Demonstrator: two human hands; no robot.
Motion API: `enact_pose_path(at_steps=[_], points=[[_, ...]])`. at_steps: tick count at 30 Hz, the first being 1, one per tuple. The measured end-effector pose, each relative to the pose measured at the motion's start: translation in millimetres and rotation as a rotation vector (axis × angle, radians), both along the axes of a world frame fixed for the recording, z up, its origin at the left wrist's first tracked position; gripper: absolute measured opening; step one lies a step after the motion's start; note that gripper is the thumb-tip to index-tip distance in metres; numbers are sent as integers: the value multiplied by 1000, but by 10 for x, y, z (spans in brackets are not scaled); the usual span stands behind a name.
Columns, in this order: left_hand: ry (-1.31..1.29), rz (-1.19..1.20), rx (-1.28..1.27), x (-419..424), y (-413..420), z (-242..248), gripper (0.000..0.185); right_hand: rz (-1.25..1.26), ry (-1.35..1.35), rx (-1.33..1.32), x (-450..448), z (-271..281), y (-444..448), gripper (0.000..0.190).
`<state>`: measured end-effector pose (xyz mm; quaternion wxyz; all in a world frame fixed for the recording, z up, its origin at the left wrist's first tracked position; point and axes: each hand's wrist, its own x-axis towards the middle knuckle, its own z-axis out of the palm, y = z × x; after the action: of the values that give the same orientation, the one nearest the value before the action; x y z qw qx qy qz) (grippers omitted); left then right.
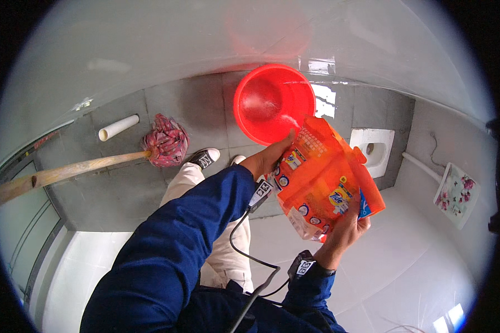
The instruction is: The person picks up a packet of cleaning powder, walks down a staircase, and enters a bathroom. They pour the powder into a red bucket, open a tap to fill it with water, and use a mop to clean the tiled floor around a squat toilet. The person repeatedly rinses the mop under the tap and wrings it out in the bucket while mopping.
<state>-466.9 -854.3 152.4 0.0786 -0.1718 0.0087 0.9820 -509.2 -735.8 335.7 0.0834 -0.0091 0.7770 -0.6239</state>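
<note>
An orange Tide detergent bag (312, 166) is held in both hands, tilted, with its upper corner overlapping the near right rim of a red plastic bucket (304, 89). My left hand (271, 158) grips the bag's left edge, its fingers partly hidden. My right hand (350, 229) pinches the lower right side near a blue printed patch. The bucket stands on the grey floor tiles close to the wall. A pale streak shows inside the bucket below the bag's corner; I cannot tell whether it is powder or glare.
A mop with a reddish cloth head (166, 141) and wooden handle (87, 166) is at the left. Near it a white pipe stub (118, 127) rises from the floor. A squat toilet (373, 152) and a flower-printed cistern (454, 195) are right. A black cable (254, 260) links wrist devices.
</note>
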Motion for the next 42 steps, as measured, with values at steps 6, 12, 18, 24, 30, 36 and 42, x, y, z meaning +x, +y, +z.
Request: enact_pose_path(at_steps=[6,12,18,24,30,36,42], points=[[18,3,-527,-11,24,60,44,65,-238,-131,-373,-468,731,27],[-203,17,-1368,-184,240,291,34,141,-741,-330,-696,-1464,1466,38],[-242,188,-1920,-215,365,575,27,97,-520,483,-755,-1649,1749,57],[-144,318,-2126,-73,476,801,18,473,430,733,-650,-767,1158,76],[-188,298,-2111,602,352,964,38,1046,673,546,-442,-200,453,25],[-873,389,-2082,1868,404,981,59,1418,669,590,553,-367,66,21],[-557,-200,-1735,2590,1197,1168,61,1790,608,736,1573,-473,-163,16]])
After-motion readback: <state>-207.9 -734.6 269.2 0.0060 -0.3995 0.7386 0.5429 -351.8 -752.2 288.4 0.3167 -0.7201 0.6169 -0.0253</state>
